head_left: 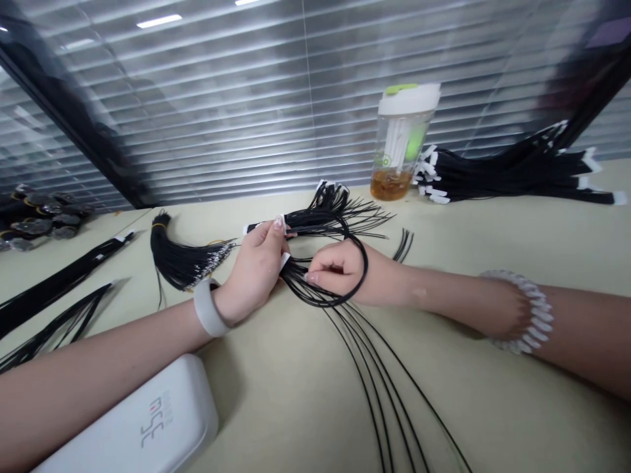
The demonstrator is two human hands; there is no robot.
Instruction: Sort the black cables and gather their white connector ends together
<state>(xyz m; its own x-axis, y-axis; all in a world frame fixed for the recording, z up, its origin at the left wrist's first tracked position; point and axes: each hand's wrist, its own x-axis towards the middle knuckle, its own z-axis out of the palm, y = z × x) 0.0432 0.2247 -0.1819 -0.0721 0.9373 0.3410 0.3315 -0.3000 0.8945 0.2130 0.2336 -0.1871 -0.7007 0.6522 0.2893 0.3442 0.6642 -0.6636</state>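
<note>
My left hand (261, 266) is closed around the white-tagged end of a bunch of thin black cables (329, 303), thumb on top. The cables form a loop that passes around my right hand (340, 269). My right hand's fingers are curled and pinch the cables inside that loop. Several loose strands run down from the loop toward the lower edge of the view. Just behind both hands lies another black cable bundle (340, 209) with a white end and frayed-out strands.
A bottle of brown liquid (392, 157) stands by the window blinds, beside a large pile of black cables (503, 174). A yellow-banded cable bundle (172, 253) and longer cables (59, 282) lie at left. Under my left forearm is a white power bank (162, 420).
</note>
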